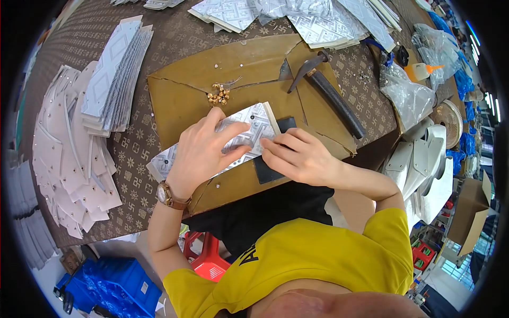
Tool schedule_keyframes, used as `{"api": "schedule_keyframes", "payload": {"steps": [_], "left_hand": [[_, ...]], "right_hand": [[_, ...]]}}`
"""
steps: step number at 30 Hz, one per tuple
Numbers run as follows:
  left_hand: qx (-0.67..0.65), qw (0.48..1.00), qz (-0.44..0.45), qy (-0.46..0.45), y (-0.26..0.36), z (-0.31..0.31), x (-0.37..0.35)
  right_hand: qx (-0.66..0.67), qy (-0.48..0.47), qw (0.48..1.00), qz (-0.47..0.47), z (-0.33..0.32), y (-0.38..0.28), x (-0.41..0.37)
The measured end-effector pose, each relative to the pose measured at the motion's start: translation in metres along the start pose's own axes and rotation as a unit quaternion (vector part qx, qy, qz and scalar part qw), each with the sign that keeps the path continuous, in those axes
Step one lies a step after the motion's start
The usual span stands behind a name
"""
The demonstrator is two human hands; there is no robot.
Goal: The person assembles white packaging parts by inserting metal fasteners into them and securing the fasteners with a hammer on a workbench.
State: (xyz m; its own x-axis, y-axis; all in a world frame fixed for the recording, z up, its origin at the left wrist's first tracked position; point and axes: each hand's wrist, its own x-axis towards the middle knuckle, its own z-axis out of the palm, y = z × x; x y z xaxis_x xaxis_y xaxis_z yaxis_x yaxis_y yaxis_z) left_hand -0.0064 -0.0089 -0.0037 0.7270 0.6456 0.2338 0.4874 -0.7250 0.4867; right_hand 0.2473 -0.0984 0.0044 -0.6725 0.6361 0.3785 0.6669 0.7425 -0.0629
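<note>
A grey-white patterned strip (249, 117) with dark round spots lies slantwise on the brown board. My left hand (207, 151), with a watch at its wrist, rests on the strip, thumb and index finger apart. Against the strip's near right part, my right hand (297, 158) has its fingers curled together in a pinch; whatever they hold is too small or hidden. Under the strip and right hand shows a black flat pad (269, 172). Small gold-coloured studs (218, 95) sit in a heap just beyond my left hand.
A hammer (336, 98) with a dark handle lies on the brown board (185, 79) at right. Stacked patterned strips (114, 74) and studded pale pieces (74, 148) stand at left. More patterned sheets (228, 13), plastic bags (405, 95) and an orange-tipped bottle (419, 71) lie farther off.
</note>
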Motion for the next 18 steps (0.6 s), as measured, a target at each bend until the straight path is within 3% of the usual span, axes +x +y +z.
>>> {"api": "schedule_keyframes", "payload": {"steps": [3,5,6,8,13,15,17,18], "left_hand": [[0.009,1.000,0.007,0.005,-0.001,0.001,-0.001],[-0.002,1.000,0.002,0.007,-0.001,0.002,-0.001],[-0.007,1.000,0.002,0.008,-0.001,0.002,-0.002],[-0.006,1.000,0.004,0.009,-0.002,0.002,-0.002],[-0.019,1.000,0.000,0.006,-0.002,0.002,-0.003],[-0.025,1.000,-0.007,0.003,-0.004,0.002,-0.002],[-0.031,0.999,-0.001,0.013,-0.001,0.001,0.000],[-0.032,0.999,0.006,0.016,-0.002,0.001,0.001]], "right_hand": [[0.028,0.061,0.994,0.083,-0.013,0.024,-0.006],[-0.091,0.104,0.969,0.205,-0.010,0.055,-0.019],[-0.092,0.105,0.969,0.203,-0.007,0.067,-0.024],[-0.197,0.104,0.914,0.340,-0.003,0.083,-0.032],[-0.162,0.054,0.919,0.355,-0.005,0.088,-0.047],[0.029,0.048,0.911,0.408,-0.033,0.064,-0.038],[0.168,0.030,0.865,0.472,-0.075,0.022,-0.034],[0.172,0.029,0.861,0.477,-0.073,0.012,-0.040]]}}
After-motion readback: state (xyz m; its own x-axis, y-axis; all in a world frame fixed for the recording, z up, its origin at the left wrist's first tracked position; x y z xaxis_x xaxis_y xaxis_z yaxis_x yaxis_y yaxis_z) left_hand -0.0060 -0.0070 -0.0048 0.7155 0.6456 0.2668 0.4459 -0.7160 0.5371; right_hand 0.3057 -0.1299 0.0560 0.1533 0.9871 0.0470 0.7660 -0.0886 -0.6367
